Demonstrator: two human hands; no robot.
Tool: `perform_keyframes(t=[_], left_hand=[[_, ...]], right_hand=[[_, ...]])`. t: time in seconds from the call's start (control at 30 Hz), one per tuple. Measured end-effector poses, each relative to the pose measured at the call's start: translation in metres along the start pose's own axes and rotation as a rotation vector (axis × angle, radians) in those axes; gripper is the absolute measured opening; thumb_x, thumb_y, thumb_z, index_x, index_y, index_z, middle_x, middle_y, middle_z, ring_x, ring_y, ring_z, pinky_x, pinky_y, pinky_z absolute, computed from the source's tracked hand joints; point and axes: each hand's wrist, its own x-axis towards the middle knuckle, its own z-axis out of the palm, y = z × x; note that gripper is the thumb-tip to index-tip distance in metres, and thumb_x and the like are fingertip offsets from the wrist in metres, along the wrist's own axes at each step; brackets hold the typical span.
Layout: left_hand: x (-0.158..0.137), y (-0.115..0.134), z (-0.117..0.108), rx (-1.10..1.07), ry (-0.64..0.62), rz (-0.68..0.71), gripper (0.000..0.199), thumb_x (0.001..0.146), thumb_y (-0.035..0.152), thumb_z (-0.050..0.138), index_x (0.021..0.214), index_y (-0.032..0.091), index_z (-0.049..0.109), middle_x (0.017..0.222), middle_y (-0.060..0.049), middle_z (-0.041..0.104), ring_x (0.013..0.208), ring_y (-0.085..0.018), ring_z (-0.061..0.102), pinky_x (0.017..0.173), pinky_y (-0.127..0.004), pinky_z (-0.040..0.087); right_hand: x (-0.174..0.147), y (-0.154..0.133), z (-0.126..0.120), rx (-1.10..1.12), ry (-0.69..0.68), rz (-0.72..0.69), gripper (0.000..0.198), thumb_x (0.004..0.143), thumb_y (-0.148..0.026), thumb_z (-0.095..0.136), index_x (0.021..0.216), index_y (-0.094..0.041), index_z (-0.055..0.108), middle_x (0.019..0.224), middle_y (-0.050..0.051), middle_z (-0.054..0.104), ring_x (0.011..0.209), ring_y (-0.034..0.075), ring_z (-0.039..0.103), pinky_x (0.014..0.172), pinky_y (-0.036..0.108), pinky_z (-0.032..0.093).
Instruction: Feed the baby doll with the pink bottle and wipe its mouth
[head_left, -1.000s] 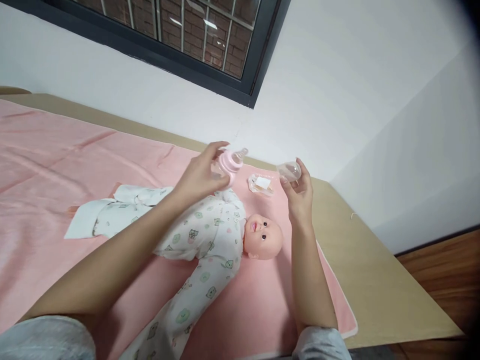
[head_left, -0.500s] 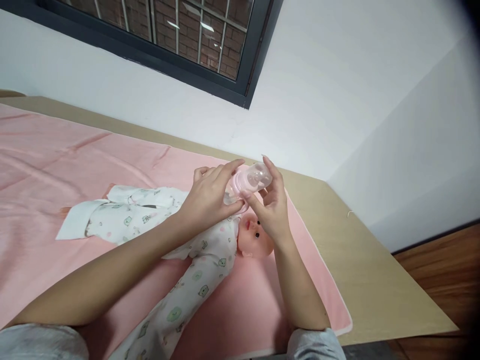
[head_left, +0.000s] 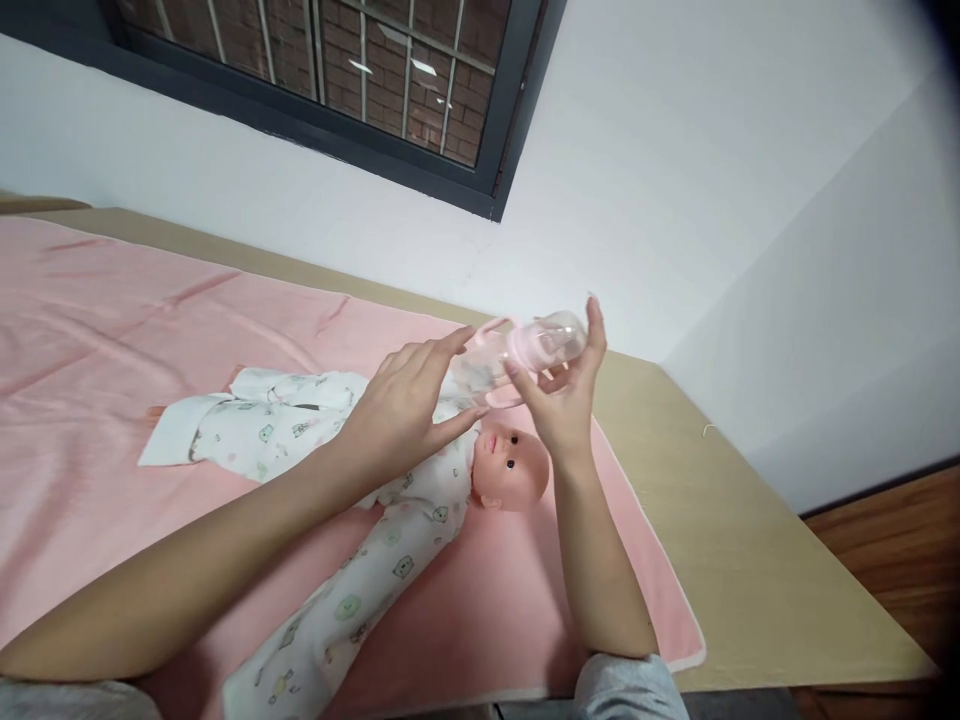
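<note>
A clear baby bottle (head_left: 481, 362) with a pink collar, pink side handles and a transparent domed cap is tilted above the doll (head_left: 517, 468). My right hand (head_left: 564, 400) grips it around the collar and cap end, thumb on the near side. At the bottle's base, my left hand (head_left: 401, 400) has its fingers and thumb stretched apart; whether they touch the bottle I cannot tell. The doll lies on its back in white printed clothes (head_left: 427, 500), its head directly below the bottle. My left forearm hides part of its body.
A pink blanket (head_left: 150, 330) with wrinkles covers much of the pale wooden table (head_left: 697, 530). White wall (head_left: 637, 180) and a dark-framed window (head_left: 480, 185) rise behind it. Brown wood (head_left: 885, 540) shows at the right, beyond the table edge.
The bottle has moved right and slightly up with my right hand. My left hand's fingers have spread, and more of the bottle's body and handles shows between the hands.
</note>
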Motion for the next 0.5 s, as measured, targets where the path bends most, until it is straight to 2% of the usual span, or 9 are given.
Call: perform_keyframes(t=[0.13,0.23,0.3,0.4,0.47,0.5], left_hand=[[-0.013,0.004,-0.010,0.000,-0.072,-0.001,0.048,0.090,0.032,0.055,0.136,0.025,0.042,0.126,-0.007,0.057,0.116,-0.028,0.051,0.097,-0.043,0.041],[-0.024,0.010,-0.028,-0.112,-0.168,-0.046,0.033,0.091,0.031,0.054,0.124,0.028,0.053,0.123,-0.003,0.059,0.113,-0.026,0.054,0.096,-0.040,0.042],[-0.033,0.017,-0.046,-0.302,-0.352,-0.138,0.026,0.091,0.031,0.055,0.117,0.030,0.058,0.115,0.000,0.063,0.104,-0.022,0.058,0.087,-0.034,0.047],[-0.057,0.026,-0.067,-0.662,-0.762,-0.230,0.015,0.090,0.031,0.057,0.102,0.028,0.066,0.097,0.001,0.068,0.087,-0.018,0.062,0.074,-0.027,0.048],[-0.083,0.029,-0.067,-0.873,-0.967,-0.192,0.013,0.087,0.035,0.063,0.090,0.023,0.069,0.086,-0.002,0.069,0.076,-0.018,0.063,0.069,-0.026,0.049],[-0.099,0.029,-0.061,-0.964,-1.026,-0.164,0.017,0.084,0.038,0.066,0.084,0.021,0.068,0.079,-0.003,0.068,0.070,-0.018,0.062,0.065,-0.026,0.049]], right_hand=[[0.017,0.034,-0.034,-0.136,0.156,0.012,0.095,0.076,-0.045,0.065,0.148,-0.040,0.003,0.155,0.008,0.017,0.133,0.027,0.043,0.095,0.043,0.051],[0.024,0.070,-0.064,-0.349,0.263,0.061,0.093,0.074,-0.042,0.064,0.149,-0.032,0.009,0.153,0.012,0.023,0.127,0.027,0.048,0.094,0.043,0.051],[0.024,0.095,-0.084,-0.536,0.308,0.103,0.092,0.072,-0.038,0.063,0.149,-0.025,0.014,0.150,0.015,0.030,0.127,0.028,0.047,0.100,0.046,0.046],[0.017,0.130,-0.107,-0.710,0.342,0.188,0.096,0.067,-0.034,0.066,0.149,-0.018,0.018,0.142,0.018,0.041,0.126,0.030,0.047,0.107,0.049,0.037],[0.008,0.152,-0.119,-0.761,0.333,0.233,0.098,0.064,-0.035,0.068,0.147,-0.014,0.022,0.138,0.020,0.044,0.125,0.032,0.047,0.107,0.049,0.037],[0.004,0.163,-0.123,-0.781,0.331,0.240,0.099,0.062,-0.036,0.069,0.147,-0.013,0.024,0.136,0.021,0.046,0.124,0.033,0.048,0.107,0.050,0.036]])
